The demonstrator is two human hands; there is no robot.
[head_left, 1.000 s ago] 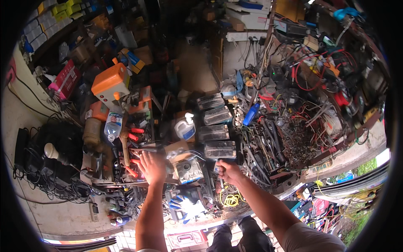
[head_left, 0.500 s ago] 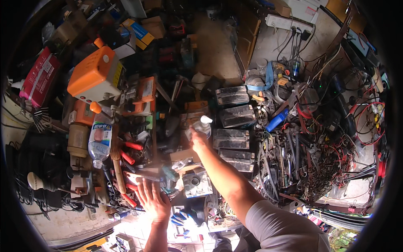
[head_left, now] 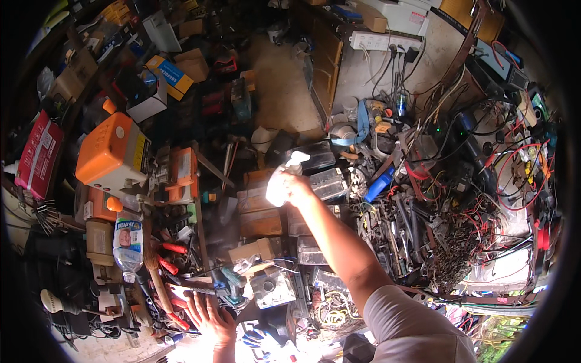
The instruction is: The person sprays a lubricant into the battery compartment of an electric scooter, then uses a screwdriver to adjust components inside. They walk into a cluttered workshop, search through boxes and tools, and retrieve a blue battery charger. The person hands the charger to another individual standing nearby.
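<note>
My right arm reaches out to the middle of the bench. My right hand [head_left: 296, 186] is closed round a pale bottle [head_left: 276, 190] with a white pump or spray top, held tilted over the clutter. Just behind it lie black battery-like blocks [head_left: 327, 183]. My left hand [head_left: 212, 322] is low at the left, fingers apart and holding nothing. Its fingertips lie over or on tools near a red handle [head_left: 178, 321]; whether they press on anything I cannot tell. Close by stands a greyish-white box with a round dark hole [head_left: 273, 289].
To the left are an orange-and-white machine [head_left: 109, 148], an upturned clear plastic bottle [head_left: 128, 249] and a wooden handle [head_left: 158, 287]. Piled tools and a blue tool [head_left: 379, 185] crowd the right, with loose cables [head_left: 523, 175] beyond. A white power strip [head_left: 385, 41] hangs at the back.
The bottle has been raised and moved farther away in my right hand, and now leans. The view has shifted, so the bench's contents appear farther left. My left hand stays near the red handles.
</note>
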